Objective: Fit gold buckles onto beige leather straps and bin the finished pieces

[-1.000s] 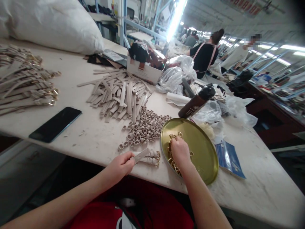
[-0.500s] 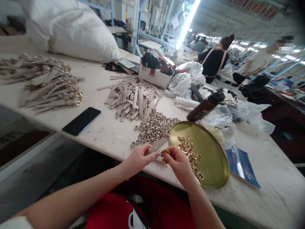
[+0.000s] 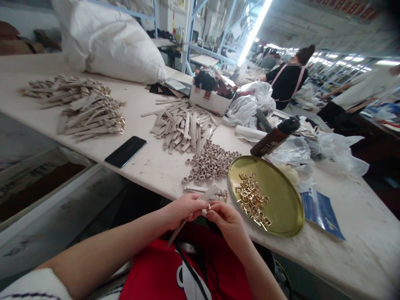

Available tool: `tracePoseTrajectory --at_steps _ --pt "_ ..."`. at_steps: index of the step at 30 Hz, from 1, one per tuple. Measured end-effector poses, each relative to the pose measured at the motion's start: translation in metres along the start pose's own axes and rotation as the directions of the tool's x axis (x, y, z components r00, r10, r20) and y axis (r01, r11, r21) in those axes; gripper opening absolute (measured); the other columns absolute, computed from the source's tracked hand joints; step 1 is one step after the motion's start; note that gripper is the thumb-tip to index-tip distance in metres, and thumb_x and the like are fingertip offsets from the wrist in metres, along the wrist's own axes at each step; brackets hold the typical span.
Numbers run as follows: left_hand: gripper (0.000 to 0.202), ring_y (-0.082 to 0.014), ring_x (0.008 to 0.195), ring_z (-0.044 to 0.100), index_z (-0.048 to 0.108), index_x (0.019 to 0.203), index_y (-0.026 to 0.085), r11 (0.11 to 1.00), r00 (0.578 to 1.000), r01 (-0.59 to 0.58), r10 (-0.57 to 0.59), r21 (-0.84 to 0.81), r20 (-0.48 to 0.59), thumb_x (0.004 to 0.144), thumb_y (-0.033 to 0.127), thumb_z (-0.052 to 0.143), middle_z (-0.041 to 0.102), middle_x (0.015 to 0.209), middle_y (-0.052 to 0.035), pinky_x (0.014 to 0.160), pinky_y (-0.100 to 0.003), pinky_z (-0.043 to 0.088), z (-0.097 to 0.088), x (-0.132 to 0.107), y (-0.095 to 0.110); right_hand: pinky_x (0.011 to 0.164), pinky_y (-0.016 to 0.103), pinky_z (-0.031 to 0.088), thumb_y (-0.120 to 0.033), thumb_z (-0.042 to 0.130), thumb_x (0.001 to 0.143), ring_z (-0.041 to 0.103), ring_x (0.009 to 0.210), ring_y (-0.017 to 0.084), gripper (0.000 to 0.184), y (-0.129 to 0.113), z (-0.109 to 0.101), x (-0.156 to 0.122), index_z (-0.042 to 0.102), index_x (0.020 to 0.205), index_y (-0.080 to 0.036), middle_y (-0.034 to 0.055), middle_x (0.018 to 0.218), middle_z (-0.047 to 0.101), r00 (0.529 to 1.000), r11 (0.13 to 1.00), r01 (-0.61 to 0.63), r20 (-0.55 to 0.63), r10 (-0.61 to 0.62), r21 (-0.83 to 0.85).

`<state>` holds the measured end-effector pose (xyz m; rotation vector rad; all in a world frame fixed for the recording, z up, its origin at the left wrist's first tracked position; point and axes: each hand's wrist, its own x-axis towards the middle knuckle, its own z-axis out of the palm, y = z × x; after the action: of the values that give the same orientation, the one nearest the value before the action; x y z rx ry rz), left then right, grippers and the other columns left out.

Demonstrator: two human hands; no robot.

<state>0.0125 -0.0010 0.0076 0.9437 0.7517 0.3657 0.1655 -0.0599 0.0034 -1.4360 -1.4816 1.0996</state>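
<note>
My left hand (image 3: 185, 208) pinches a beige strap (image 3: 210, 193) that runs from above my fingers down under my palm, off the table's near edge. My right hand (image 3: 225, 220) meets it fingertip to fingertip and pinches a small gold buckle (image 3: 208, 206) at the strap. A round gold tray (image 3: 281, 216) with a heap of gold buckles (image 3: 252, 199) lies just right of my hands. A few straps fitted with buckles (image 3: 215, 193) rest on the table between my hands and a pile of beige loops (image 3: 212, 164).
Loose beige straps (image 3: 184, 125) lie behind the loops, and finished straps with buckles (image 3: 90, 108) are piled at far left. A black phone (image 3: 125, 151), a dark bottle (image 3: 275, 136), a blue packet (image 3: 321, 212), plastic bags and a white sack (image 3: 112, 41) surround them. People work behind the table.
My right hand left the tray with a buckle and came to my left hand. Both hands drew back from the table to its near edge with the strap.
</note>
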Motion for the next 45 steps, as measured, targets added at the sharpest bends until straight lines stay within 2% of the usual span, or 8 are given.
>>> tracePoseTrajectory --at_steps 6,11,23,29,31,34,37,45 --pt "0.029 -0.0062 0.045 0.032 0.048 0.074 0.016 0.921 0.984 -0.139 0.171 0.365 -0.058 0.080 0.044 0.044 0.038 0.051 0.0071 0.042 -0.018 0.023 -0.013 -0.012 -0.014 0.063 0.023 0.041 -0.033 0.066 0.069 0.050 0.062 0.009 0.018 0.007 0.002 -0.001 0.056 0.070 -0.019 -0.0021 0.074 0.058 0.956 0.900 -0.128 -0.190 0.224 0.416" --pt "0.027 -0.0089 0.058 0.041 0.056 0.076 0.015 0.801 0.979 -0.174 0.202 0.573 0.015 0.082 0.037 0.042 0.046 0.063 0.0039 0.051 -0.018 0.030 -0.014 -0.017 -0.012 0.060 0.021 0.041 -0.031 0.068 0.069 0.049 0.059 0.008 0.021 0.008 0.011 0.002 0.055 0.082 -0.020 -0.0045 0.069 0.054 0.945 0.789 -0.153 -0.146 0.293 0.595" --pt "0.015 -0.0060 0.047 0.037 0.045 0.076 0.016 0.940 0.993 -0.102 0.115 0.326 -0.019 0.078 0.031 0.043 0.044 0.055 0.0062 0.045 -0.017 0.029 -0.001 -0.006 -0.013 0.062 0.021 0.040 -0.034 0.060 0.076 0.046 0.063 0.009 0.017 0.019 0.042 -0.008 0.055 0.080 -0.018 -0.0030 0.068 0.053 0.928 0.810 -0.141 -0.208 0.307 0.569" --pt "0.019 -0.0047 0.041 0.032 0.044 0.077 0.017 0.958 1.000 -0.009 0.014 0.287 -0.014 0.077 0.036 0.042 0.043 0.053 0.0069 0.037 -0.016 0.023 -0.009 0.004 -0.017 0.058 0.021 0.041 -0.037 0.060 0.076 0.045 0.058 0.008 0.019 0.018 0.038 -0.002 0.053 0.078 -0.019 -0.0032 0.069 0.054 0.903 0.629 -0.217 -0.091 0.419 0.746" --pt "0.019 -0.0046 0.040 0.031 0.044 0.078 0.017 0.959 1.000 0.008 -0.007 0.282 -0.003 0.077 0.036 0.042 0.043 0.053 0.0072 0.036 -0.016 0.021 -0.010 0.006 -0.018 0.058 0.022 0.041 -0.038 0.057 0.078 0.046 0.058 0.009 0.019 0.018 0.037 -0.001 0.053 0.078 -0.019 -0.0031 0.067 0.053 0.910 0.686 -0.223 -0.105 0.401 0.692" --pt "0.019 -0.0047 0.041 0.032 0.045 0.076 0.017 0.951 0.999 -0.010 0.020 0.310 -0.029 0.078 0.035 0.042 0.043 0.052 0.0071 0.038 -0.016 0.022 -0.011 0.009 -0.021 0.063 0.024 0.040 -0.035 0.057 0.078 0.048 0.065 0.011 0.017 0.021 0.035 -0.004 0.055 0.077 -0.019 -0.0015 0.070 0.053 0.926 0.930 -0.116 -0.302 0.229 0.350" --pt "0.018 -0.0057 0.047 0.036 0.046 0.073 0.016 0.914 0.988 -0.072 0.121 0.400 -0.099 0.079 0.032 0.042 0.044 0.053 0.0062 0.044 -0.016 0.027 -0.009 0.009 -0.023 0.063 0.024 0.038 -0.031 0.060 0.076 0.047 0.068 0.012 0.015 0.026 0.033 -0.006 0.055 0.073 -0.018 -0.0009 0.072 0.052 0.912 0.996 -0.051 -0.404 0.076 0.071" --pt "0.023 -0.0064 0.051 0.034 0.047 0.070 0.015 0.910 0.980 -0.073 0.141 0.409 -0.139 0.080 0.035 0.043 0.041 0.056 0.0056 0.045 -0.018 0.025 -0.002 0.008 -0.024 0.057 0.023 0.038 -0.041 0.056 0.078 0.044 0.057 0.009 0.024 0.031 0.028 0.002 0.053 0.081 -0.017 -0.0024 0.065 0.051 0.933 0.774 -0.277 -0.032 0.358 0.569"
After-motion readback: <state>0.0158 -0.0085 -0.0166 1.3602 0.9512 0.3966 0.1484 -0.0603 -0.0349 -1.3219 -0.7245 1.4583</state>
